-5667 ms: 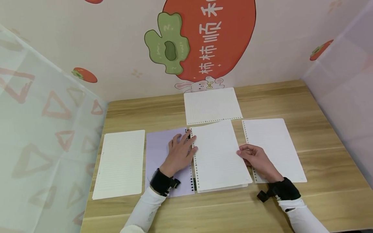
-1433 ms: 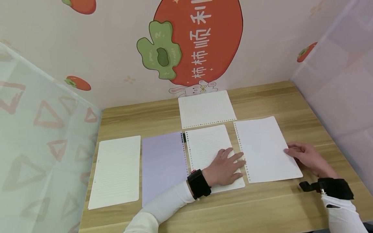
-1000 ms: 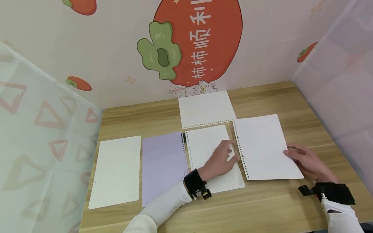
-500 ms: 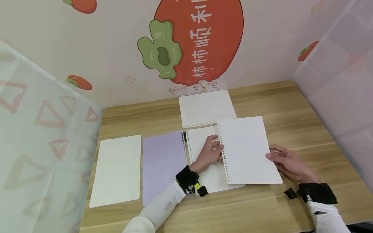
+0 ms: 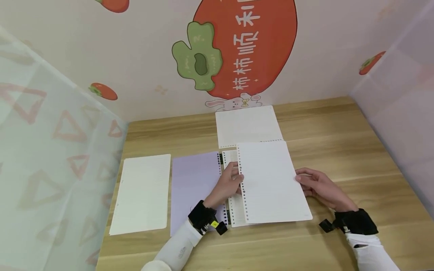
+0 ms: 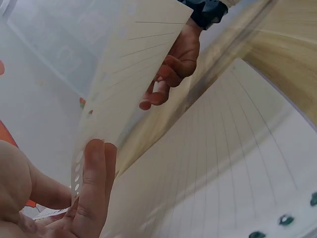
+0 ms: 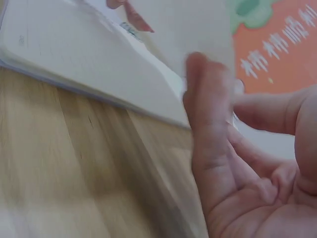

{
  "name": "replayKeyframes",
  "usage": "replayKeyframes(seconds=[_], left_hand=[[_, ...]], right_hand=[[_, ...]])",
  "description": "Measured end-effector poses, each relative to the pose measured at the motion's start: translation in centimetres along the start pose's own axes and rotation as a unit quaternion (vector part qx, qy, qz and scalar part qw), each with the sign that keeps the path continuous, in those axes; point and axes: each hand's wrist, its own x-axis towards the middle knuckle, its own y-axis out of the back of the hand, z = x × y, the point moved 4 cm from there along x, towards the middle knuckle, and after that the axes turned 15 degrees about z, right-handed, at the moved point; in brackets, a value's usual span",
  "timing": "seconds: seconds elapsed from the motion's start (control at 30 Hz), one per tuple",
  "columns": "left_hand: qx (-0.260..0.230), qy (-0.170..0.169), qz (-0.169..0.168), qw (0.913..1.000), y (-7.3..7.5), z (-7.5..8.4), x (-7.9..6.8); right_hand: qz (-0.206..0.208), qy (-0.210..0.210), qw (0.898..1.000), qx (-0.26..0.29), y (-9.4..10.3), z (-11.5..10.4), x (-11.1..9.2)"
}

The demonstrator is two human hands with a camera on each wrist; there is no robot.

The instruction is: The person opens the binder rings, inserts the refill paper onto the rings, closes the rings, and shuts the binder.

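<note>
A white loose-leaf sheet (image 5: pixel 271 180), punched with holes along its left side, is held above the right half of an open binder notebook. My left hand (image 5: pixel 225 186) pinches the punched edge between thumb and fingers. On the opposite edge, my right hand (image 5: pixel 323 188) grips the paper the same way. The left wrist view shows the lifted sheet (image 6: pixel 129 64) apart from the ruled pages (image 6: pixel 208 163) underneath. The notebook's purple cover (image 5: pixel 193 184) lies flat to the left, its black rings (image 5: pixel 225 214) visible near the spine. Most of the lower pages are hidden by the lifted sheet.
Lined white paper (image 5: pixel 145 192) lies at the left of the wooden table (image 5: pixel 366 158). Another punched sheet (image 5: pixel 249 124) lies sideways at the back, against the printed wall. Bare wood shows to the right of my right hand.
The sheet has come up from the right of the notebook and moved left over its pages. My left hand went from pressing the pages to pinching the punched edge; my right hand moved left.
</note>
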Motion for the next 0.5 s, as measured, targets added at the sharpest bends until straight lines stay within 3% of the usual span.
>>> replayKeyframes(seconds=[0.27, 0.5], left_hand=[[0.03, -0.007, 0.001, 0.9995, 2.5, 0.1, -0.9], [0.046, -0.013, 0.0, 0.9989, 4.3, 1.1, -2.1]], right_hand=[[0.05, -0.001, 0.997, -0.059, -2.5, -0.4, 1.2], [0.049, 0.014, 0.996, -0.071, -4.2, -0.3, 1.9]])
